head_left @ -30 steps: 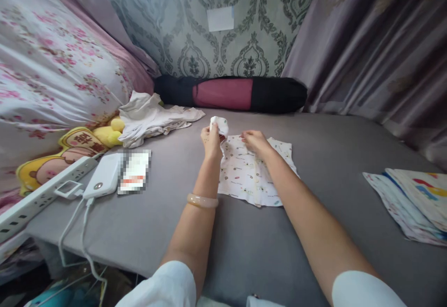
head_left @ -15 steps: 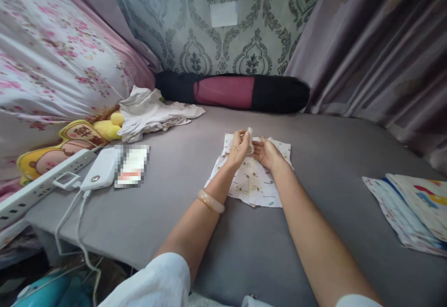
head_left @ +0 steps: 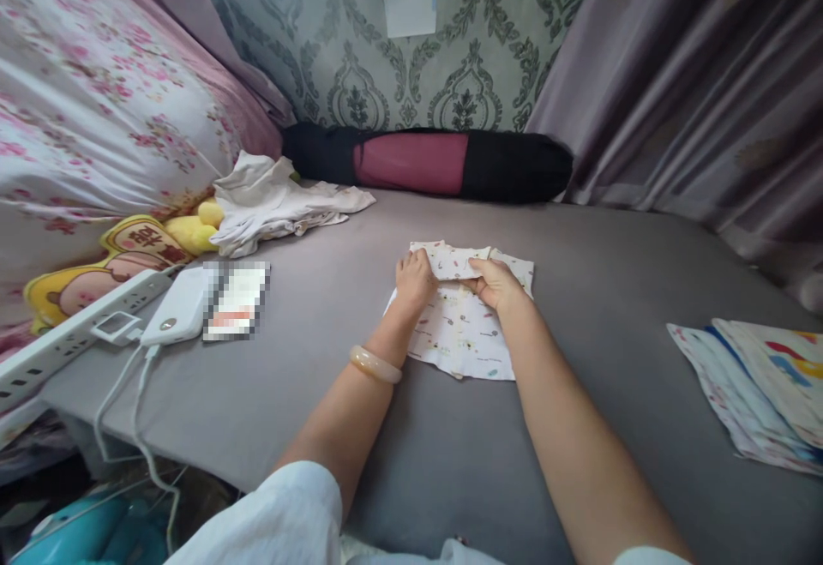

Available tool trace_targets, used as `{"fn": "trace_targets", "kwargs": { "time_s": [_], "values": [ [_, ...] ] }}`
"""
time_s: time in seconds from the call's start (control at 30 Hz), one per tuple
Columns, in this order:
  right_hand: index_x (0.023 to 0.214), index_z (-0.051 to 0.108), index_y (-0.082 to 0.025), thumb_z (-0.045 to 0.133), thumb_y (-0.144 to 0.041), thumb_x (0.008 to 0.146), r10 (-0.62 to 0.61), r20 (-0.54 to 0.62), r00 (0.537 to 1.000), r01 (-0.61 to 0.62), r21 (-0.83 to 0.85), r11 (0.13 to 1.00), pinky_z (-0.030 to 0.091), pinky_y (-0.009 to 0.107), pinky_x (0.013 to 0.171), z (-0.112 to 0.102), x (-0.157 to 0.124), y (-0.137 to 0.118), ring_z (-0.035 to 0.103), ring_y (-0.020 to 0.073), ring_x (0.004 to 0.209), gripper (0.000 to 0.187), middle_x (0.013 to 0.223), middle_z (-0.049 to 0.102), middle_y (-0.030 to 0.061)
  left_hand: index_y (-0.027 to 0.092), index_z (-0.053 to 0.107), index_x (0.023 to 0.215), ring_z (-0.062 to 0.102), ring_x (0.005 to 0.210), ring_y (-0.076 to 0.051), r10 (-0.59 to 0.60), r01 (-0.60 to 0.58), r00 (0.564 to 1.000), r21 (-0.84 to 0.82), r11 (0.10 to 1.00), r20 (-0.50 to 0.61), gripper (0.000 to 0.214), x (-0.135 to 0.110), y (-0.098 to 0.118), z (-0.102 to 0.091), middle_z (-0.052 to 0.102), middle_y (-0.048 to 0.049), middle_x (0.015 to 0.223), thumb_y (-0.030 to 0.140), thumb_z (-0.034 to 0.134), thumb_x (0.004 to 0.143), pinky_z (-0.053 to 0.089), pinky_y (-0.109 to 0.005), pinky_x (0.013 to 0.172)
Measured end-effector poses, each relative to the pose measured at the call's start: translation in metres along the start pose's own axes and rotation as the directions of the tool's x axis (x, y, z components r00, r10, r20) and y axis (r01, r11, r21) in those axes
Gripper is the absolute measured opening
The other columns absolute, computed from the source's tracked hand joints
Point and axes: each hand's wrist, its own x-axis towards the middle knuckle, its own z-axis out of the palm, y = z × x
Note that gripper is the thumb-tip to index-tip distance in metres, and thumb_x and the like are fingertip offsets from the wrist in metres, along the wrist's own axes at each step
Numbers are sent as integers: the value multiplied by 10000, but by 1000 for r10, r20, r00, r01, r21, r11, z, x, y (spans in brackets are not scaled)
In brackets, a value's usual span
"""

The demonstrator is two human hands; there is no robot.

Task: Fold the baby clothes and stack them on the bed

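Your printed white garment (head_left: 466, 349) lies in the middle of the grey surface (head_left: 617, 316), its lower part spread flat toward you. Half a second ago your hands were close together near its upper middle, with a small bunched bit of cloth standing up from the left one; now they have parted, and a folded band (head_left: 456, 264) runs across the top between them. Your right hand (head_left: 494, 284) is clamped on that band, thumb on top and fingers underneath. Your left hand (head_left: 417, 282) has shifted outward and down to the band's left end, fingers curled over the cloth; whether they pinch it, you cannot tell from here. The crumpled pale clothes (head_left: 273, 209) at the far left and the folded stack (head_left: 765, 385) at the right lie just as they did.
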Motion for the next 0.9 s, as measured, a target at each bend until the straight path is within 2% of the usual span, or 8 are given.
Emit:
{"fn": "trace_targets", "kwargs": {
  "time_s": [0.23, 0.33, 0.43, 0.53, 0.6, 0.7, 0.8, 0.9],
  "values": [
    [910, 661, -116, 521, 52, 748, -83, -61, 995, 79, -71, 994, 618, 358, 701, -13, 4, -8, 695, 183, 700, 272, 606, 670, 9, 111, 462, 1296, 314, 1425, -290, 11, -13, 998, 21, 1000, 67, 479, -2, -2, -1, 465, -204, 1445, 36, 354, 836, 243, -469, 1147],
    [937, 668, -120, 532, 36, 756, -136, -113, 984, 112, -199, 974, 614, 342, 690, -18, 9, -10, 693, 172, 686, 276, 622, 674, 7, 110, 460, 1295, 290, 1442, -276, 13, -13, 999, 9, 1000, 40, 452, -2, -2, 1, 466, -211, 1446, 52, 327, 867, 209, -492, 1162],
    [992, 667, -131, 554, -6, 770, -194, -179, 965, 131, -313, 941, 607, 348, 715, -22, 16, -11, 700, 176, 729, 279, 706, 705, 21, 105, 442, 1310, 277, 1451, -270, 42, -43, 999, 11, 999, 5, 418, -2, -2, 6, 459, -207, 1454, 98, 284, 923, 171, -513, 1175],
    [1038, 670, -125, 576, -64, 790, -254, -219, 942, 153, -392, 907, 572, 377, 843, -27, 20, -11, 699, 205, 894, 272, 892, 735, 73, 135, 424, 1324, 271, 1453, -258, 106, -106, 994, 12, 994, -12, 390, -3, -1, 9, 460, -166, 1465, 166, 277, 964, 158, -516, 1182],
    [1087, 674, -114, 558, -100, 819, -385, -192, 903, 197, -611, 767, 511, 400, 955, -27, 17, -10, 665, 236, 1036, 292, 1035, 723, 120, 142, 407, 1342, 280, 1449, -252, 164, -163, 986, 11, 987, -12, 391, -3, 0, 10, 448, -148, 1480, 197, 272, 980, 176, -505, 1183],
    [1237, 618, -88, 454, -121, 888, -555, 77, 828, 301, -896, 325, 403, 400, 1072, -22, 6, -6, 564, 253, 1219, 387, 1252, 640, 174, 105, 383, 1374, 289, 1446, -249, 243, -243, 970, 28, 970, 10, 418, -4, 2, 12, 427, -162, 1494, 216, 252, 992, 202, -480, 1184],
    [1326, 554, -103, 384, -140, 927, -491, 365, 791, 412, -911, -14, 280, 450, 1150, -13, -7, 2, 387, 257, 1381, 435, 1463, 468, 159, 82, 366, 1403, 269, 1456, -244, 295, -297, 955, 59, 953, 37, 446, -5, 4, 14, 401, -168, 1513, 213, 246, 994, 185, -466, 1194],
    [1401, 480, -128, 326, -195, 966, -357, 472, 806, 433, -881, -189, 146, 550, 1175, -7, -15, 10, 227, 268, 1458, 466, 1554, 339, 120, 78, 349, 1433, 243, 1466, -249, 315, -320, 947, 94, 943, 63, 471, -5, 4, 16, 380, -163, 1530, 203, 260, 988, 168, -471, 1199]
  ]
}}
